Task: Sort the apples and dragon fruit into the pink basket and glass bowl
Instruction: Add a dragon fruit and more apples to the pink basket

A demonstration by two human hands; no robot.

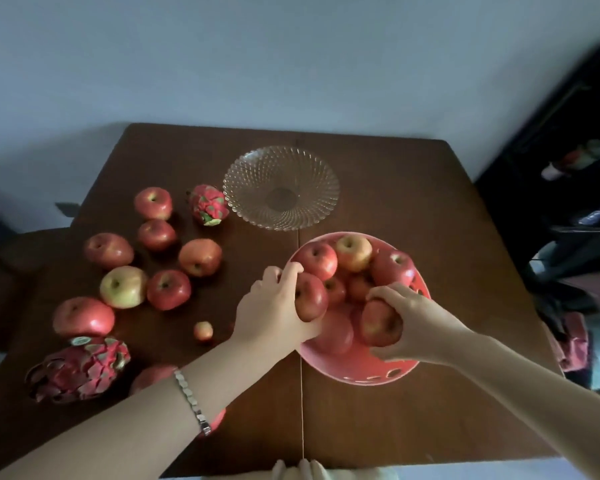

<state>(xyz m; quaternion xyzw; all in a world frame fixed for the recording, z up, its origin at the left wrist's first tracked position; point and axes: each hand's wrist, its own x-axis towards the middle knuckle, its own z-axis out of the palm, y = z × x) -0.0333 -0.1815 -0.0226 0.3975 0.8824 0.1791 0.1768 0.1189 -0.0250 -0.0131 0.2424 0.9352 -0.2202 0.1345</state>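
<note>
The pink basket stands right of the table's middle and holds several red apples. My left hand grips a red apple at the basket's left rim. My right hand grips another red apple inside the basket near its front. The glass bowl sits behind the basket with nothing in it. Several loose apples lie on the left of the table, among them a yellow-green one. A small dragon fruit lies next to the bowl. A larger dragon fruit lies at the front left.
The brown wooden table has a seam down its middle. A tiny apple lies near my left wrist, and an apple is partly hidden under my left forearm. Dark furniture and clutter stand to the right.
</note>
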